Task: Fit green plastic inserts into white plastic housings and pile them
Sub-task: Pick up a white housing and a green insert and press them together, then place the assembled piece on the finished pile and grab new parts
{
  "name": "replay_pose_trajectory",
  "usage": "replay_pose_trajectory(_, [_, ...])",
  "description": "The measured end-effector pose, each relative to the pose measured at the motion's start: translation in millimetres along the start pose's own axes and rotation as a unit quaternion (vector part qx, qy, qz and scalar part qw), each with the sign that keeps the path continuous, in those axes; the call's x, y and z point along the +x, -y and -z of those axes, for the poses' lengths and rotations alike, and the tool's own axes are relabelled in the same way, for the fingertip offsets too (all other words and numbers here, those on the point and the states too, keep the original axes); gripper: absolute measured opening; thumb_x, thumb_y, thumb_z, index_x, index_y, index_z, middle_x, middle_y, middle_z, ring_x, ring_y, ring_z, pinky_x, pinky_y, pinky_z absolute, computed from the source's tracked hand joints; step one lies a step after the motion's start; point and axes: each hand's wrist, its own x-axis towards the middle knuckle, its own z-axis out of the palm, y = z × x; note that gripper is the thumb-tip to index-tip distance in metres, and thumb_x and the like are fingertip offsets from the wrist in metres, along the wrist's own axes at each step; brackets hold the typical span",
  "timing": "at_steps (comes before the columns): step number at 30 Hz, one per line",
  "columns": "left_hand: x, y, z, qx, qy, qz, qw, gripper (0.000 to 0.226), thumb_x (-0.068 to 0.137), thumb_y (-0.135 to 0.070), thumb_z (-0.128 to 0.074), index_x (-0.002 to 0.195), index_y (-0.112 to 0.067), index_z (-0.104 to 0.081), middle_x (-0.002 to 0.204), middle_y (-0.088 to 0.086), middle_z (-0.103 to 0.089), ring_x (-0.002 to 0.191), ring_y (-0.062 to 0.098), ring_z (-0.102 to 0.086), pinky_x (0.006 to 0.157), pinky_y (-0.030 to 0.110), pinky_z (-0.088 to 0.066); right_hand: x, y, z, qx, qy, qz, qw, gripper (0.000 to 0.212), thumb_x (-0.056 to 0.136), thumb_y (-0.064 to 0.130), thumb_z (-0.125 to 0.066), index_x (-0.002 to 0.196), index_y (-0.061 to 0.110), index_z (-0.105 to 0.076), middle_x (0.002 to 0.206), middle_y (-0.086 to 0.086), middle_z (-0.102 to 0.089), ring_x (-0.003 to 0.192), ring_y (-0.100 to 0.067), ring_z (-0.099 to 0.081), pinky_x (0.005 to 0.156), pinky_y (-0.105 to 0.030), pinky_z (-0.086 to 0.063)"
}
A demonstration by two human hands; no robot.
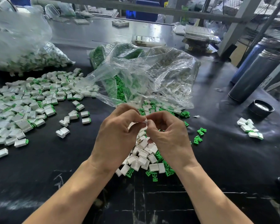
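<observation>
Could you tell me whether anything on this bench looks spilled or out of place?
Mostly orderly, but a few green inserts lie scattered on the black table, apart from the loose parts under the hands. A small cluster of housings sits alone at the right, far from the big assembled pile on the left.

assembled pile (pixel 31 101) left, bags (pixel 144 73) behind

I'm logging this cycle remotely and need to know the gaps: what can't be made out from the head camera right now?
- Small white plastic piece pinched between left hand and right hand: fingers cover most of it, so whether a green insert is in it cannot be told.
- Crumpled clear plastic bag: glare and folds blur its contents.
- Large clear bag of finished parts: cut off by the left edge.
</observation>
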Motion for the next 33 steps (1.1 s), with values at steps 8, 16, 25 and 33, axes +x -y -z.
replay_pose_trajectory(8, [0,-7,0,-0.029,-0.009,0.023,0.999,0.022,0.082,-0.01,-0.084,0.094,-0.025,-0.073,0.1,-0.018,-0.062,0.093,0.0,-0.067,0.077,0.013,-0.053,-1,-1,-1,-0.084,-0.04,0.086,0.992,0.011,0.09,0.016,-0.071,0.096,0.025,-0.07,0.084,0.009,-0.07,0.077,-0.008,-0.066,0.068,-0.015,-0.051])
replay_pose_trajectory(16, [0,-5,4,-0.05,-0.001,0.043,0.998,0.034,0.083,-0.009,-0.083,0.101,-0.034,-0.07,0.104,-0.02,-0.064,0.094,0.002,-0.068,0.078,0.013,-0.054,1,-2,10,0.014,0.03,0.07,0.997,0.013,0.096,0.011,-0.073,0.102,0.023,-0.074,0.087,0.003,-0.073,0.074,-0.014,-0.069,0.064,-0.036,-0.062])
replay_pose_trajectory(25, [-1,-4,1,-0.038,0.021,0.033,0.998,0.028,0.085,-0.01,-0.081,0.101,-0.031,-0.071,0.104,-0.02,-0.061,0.094,-0.002,-0.067,0.075,0.007,-0.05,5,-2,10,0.107,0.047,-0.024,0.993,0.006,0.096,0.016,-0.072,0.094,0.011,-0.075,0.073,-0.004,-0.071,0.062,-0.016,-0.066,0.054,-0.028,-0.055])
replay_pose_trajectory(33, [-2,-4,5,0.036,0.059,0.04,0.997,0.02,0.091,-0.022,-0.076,0.109,-0.029,-0.072,0.105,-0.022,-0.057,0.092,-0.002,-0.063,0.082,0.01,-0.05,6,-5,15,0.047,0.01,-0.065,0.997,0.012,0.096,0.028,-0.072,0.087,0.021,-0.074,0.066,0.005,-0.07,0.054,-0.005,-0.059,0.05,-0.017,-0.044])
